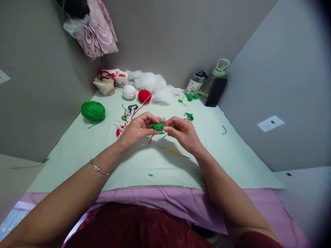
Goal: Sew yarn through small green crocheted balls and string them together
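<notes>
Clock positions read from the worked piece, 12 toward the back wall. Left hand [142, 126]: thumb and fingers pinching a small, lumpy piece of bright green yarn-work [158, 126], raised above the desk [232, 158]. Right hand [182, 132]: fingertips bent, grasping the same piece at its 3 o'clock end. Stitch pattern not resolvable; fingers cover both ends.

Near 5 o'clock: slim tool with yellow handle and thin metal ends [172, 151], lying flat on the desk's pale green, smooth covering. At 6: tiny green yarn scrap [150, 175]. At 9: loose tangle of white and red yarn [123, 130], partly hidden by the left hand. Between 9 and 10: plump oval ball of green yarn [93, 111], strands wound tight. At 11: round red yarn ball [144, 96], beside a white yarn ball [129, 92]. At 12: fluffy, cloud-like heap of white fibre [151, 82].

At 2: flat dark rectangular slab [216, 92], standing tilted, hiding much of a clear bottle with pale green looped lid [220, 70]. Upper left: pink dotted cloth bag [100, 32]; dark item above it cut off by the frame, unidentifiable.
</notes>
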Tool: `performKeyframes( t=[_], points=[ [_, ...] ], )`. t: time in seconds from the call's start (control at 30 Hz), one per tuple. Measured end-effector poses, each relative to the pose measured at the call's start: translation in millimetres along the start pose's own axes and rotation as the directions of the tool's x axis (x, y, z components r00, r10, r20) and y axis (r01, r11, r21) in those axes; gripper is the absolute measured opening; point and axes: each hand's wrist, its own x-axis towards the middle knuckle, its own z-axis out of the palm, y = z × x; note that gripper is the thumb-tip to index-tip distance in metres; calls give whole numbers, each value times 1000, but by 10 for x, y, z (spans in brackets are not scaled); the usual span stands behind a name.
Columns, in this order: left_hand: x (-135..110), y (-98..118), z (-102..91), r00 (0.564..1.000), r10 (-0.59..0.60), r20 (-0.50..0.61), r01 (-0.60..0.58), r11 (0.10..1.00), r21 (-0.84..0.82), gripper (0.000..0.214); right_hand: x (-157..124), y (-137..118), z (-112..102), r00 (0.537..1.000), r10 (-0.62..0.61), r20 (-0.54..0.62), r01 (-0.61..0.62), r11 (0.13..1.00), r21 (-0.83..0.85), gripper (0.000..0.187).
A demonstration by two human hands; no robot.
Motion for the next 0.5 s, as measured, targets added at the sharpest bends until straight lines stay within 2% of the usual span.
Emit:
performKeyframes(
  t=[0.1, 0.23, 0.4, 0.5],
  points=[
    [7, -27, -1, 999, 8, -42, -7, 999, 35, 29, 8, 41, 15, 998, 64, -25, -65, 998, -15, 29],
    [26, -86, -15, 995, -17, -99, 24, 997, 68, 31, -12, 95, 58, 996, 90, 11, -90, 996, 10, 16],
    [35, -105, 0, 992, -101, -79, 102, 995, 11, 33, -37, 81, 63, 992, 100, 80, -108, 990, 96, 15],
    [27, -92, 18, 983, -149, -110, 143, 988, -61, 37, -10, 53, 11, 995, 100, 18, -100, 995, 12, 15]
  ],
)
